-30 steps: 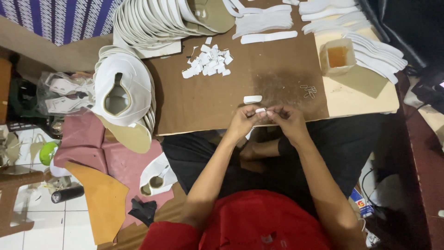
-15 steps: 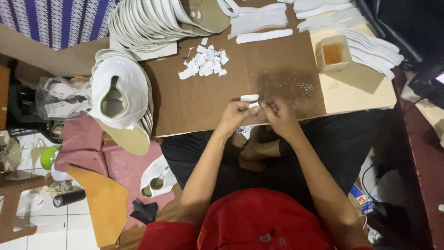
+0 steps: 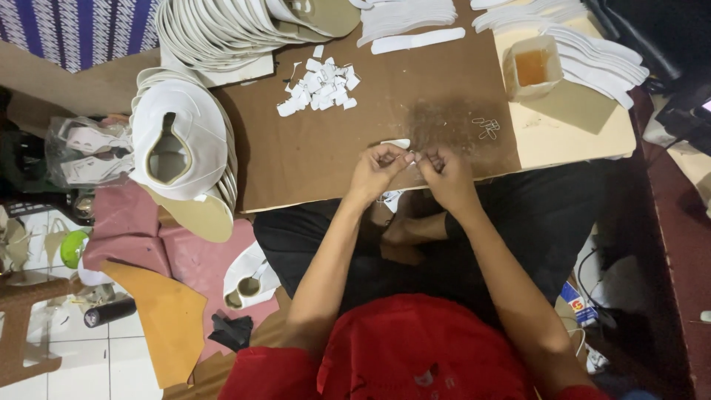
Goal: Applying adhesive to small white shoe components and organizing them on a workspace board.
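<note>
My left hand [image 3: 376,172] and my right hand [image 3: 447,175] meet over the near edge of a brown board [image 3: 296,163], fingertips pinched together on a small white piece [image 3: 409,157]. Another small white strip [image 3: 395,144] lies on the board just beyond my left hand. Several small metal rings [image 3: 485,128] lie on a darker stained patch to the right. A heap of small white cut pieces [image 3: 320,87] sits farther back on the board.
A stack of white shoe uppers [image 3: 181,144] stands at the left, more fanned along the back [image 3: 222,30]. A small tub of amber liquid [image 3: 531,68] and white strips [image 3: 600,55] lie at the right. Tan and pink sheets [image 3: 167,311] cover the floor.
Both hands stay pinched together at the board's near edge; the view has shifted slightly, and the fingers have worked a little on the small white piece.
</note>
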